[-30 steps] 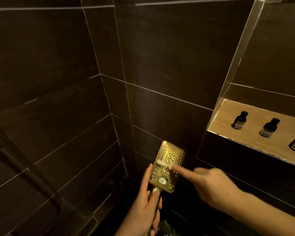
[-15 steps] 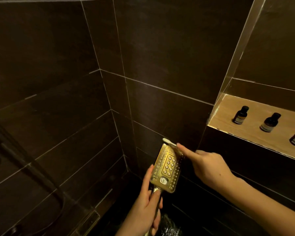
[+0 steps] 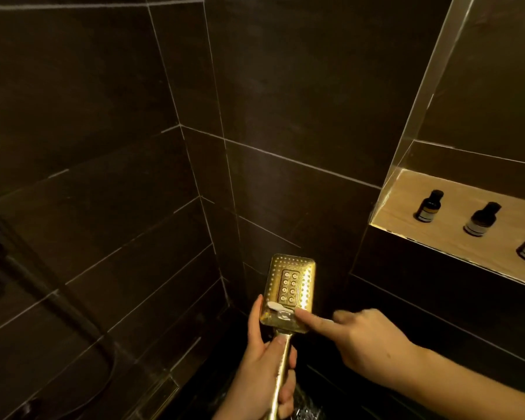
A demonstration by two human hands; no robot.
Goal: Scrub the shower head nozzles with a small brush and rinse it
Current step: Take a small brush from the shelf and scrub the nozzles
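A gold rectangular shower head point(image 3: 291, 286) faces me at the bottom centre, its nozzle face upright. My left hand point(image 3: 264, 368) grips its gold handle from below, with the index finger up along the head's left edge. My right hand point(image 3: 367, 338) holds a small white brush point(image 3: 278, 307), with the index finger stretched along the brush's handle. The brush's white head lies across the lower part of the nozzle face, near the round button.
Dark tiled walls meet in a corner behind the shower head. A lit wooden niche point(image 3: 406, 219) at the right holds three small dark bottles point(image 3: 430, 205). A dark hose point(image 3: 82, 322) curves down at the lower left. A floor drain point(image 3: 164, 386) runs along the wall's foot.
The brush has gone from the middle of the nozzle face up to its top edge, then down to its lower part. My left hand has kept hold of the handle.
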